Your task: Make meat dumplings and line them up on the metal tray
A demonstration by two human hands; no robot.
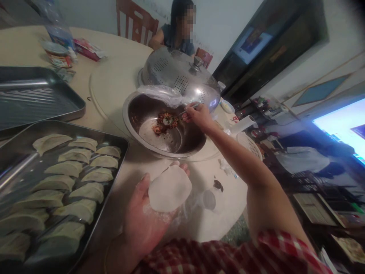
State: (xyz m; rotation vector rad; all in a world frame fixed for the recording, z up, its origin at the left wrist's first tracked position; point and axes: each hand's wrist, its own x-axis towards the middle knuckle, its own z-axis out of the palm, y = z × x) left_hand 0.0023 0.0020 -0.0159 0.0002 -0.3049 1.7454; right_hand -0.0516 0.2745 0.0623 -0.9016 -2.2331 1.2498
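Note:
My left hand (142,217) lies palm up and open near the table's front edge, with a round white dumpling wrapper (169,189) resting on its fingers. My right hand (199,116) reaches over a steel bowl (137,125) and is closed on the handle of a spoon (173,118). The spoon's tip sits in the reddish minced filling (164,122) left at the bottom of the bowl. A steel tray (114,179) at the left holds several folded dumplings (71,182) in rows.
A second, ridged tray (37,99) lies behind the first. A perforated steel lid (179,76) and a plastic bag (162,93) sit behind the bowl. A jar (58,54) and a bottle (58,28) stand far left. A person (178,28) sits across the table.

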